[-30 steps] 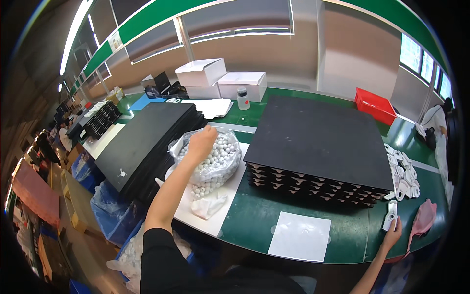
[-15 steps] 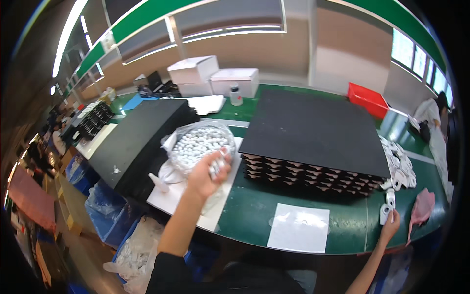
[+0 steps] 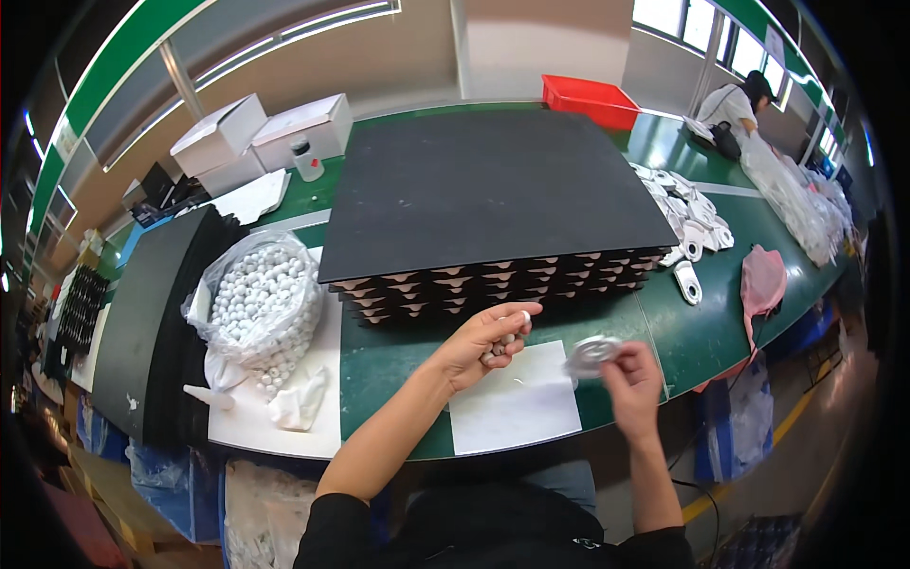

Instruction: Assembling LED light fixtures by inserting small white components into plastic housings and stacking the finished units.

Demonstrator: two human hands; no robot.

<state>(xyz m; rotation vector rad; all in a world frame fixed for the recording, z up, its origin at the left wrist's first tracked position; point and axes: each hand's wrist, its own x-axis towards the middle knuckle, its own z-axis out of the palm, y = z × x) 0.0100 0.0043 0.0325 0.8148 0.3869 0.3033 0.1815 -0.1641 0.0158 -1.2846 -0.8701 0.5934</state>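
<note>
White beads point(image 3: 499, 351) lie in the half-curled left hand point(image 3: 476, 347), one pinched at its fingertips, above the near edge of the green surface point(image 3: 706, 327). The right hand point(image 3: 633, 379) pinches a blurred white part point(image 3: 591, 355); similar pieces point(image 3: 697, 226) lie toward the surface's right edge.

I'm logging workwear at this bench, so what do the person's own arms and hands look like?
The left hand and right hand are bare, without gloves. Both forearms are uncovered below short black sleeves, and no watch or bracelet shows. The black top has a small white marking.
</note>
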